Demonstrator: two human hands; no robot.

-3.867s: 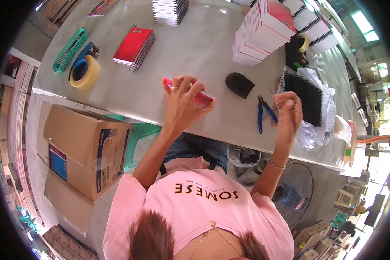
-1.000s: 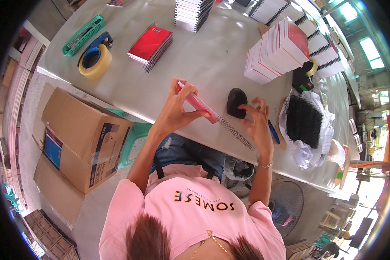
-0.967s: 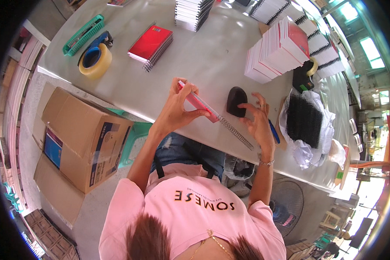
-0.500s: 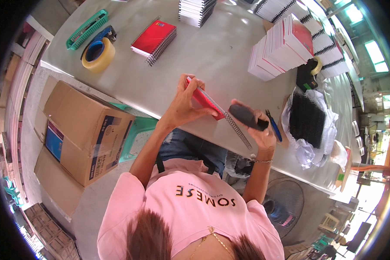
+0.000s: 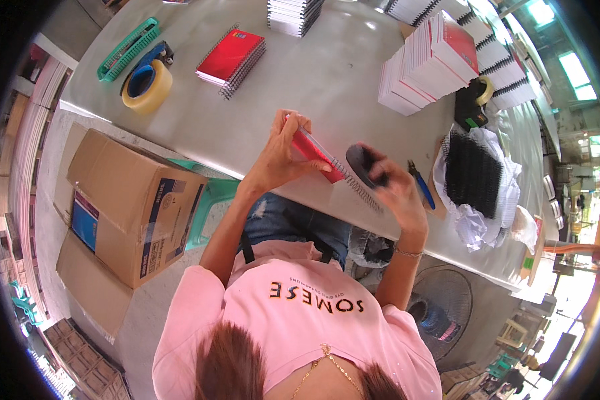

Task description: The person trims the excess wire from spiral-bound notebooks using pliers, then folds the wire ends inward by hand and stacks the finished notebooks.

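A red notebook (image 5: pixel 311 148) is held on edge over the table's near side, gripped by my left hand (image 5: pixel 277 152) with the thumb on the cover and fingers at its far end. Along its spine runs a dark spiral wire coil (image 5: pixel 365 192), whose loose end sticks out past the notebook toward my right hand. My right hand (image 5: pixel 400 197) is closed around a dark, rounded pad-like block (image 5: pixel 365 165), close beside the coil; motion smears its fingers, and whether block and coil touch I cannot tell. Blue-handled pliers (image 5: pixel 421 185) lie just right of that hand.
Red spiral notebooks (image 5: pixel 231 56) lie farther left, near a tape roll (image 5: pixel 155 90) and a green basket (image 5: pixel 128 48). Stacked book blocks (image 5: pixel 430 63) stand at the far right. Black coils (image 5: pixel 473 175) rest on crumpled paper. An open carton (image 5: pixel 130 200) stands left of the table.
My right hand and the dark block have shifted slightly up and left along the coil, and the block has tilted. My left hand still grips the notebook in nearly the same place.
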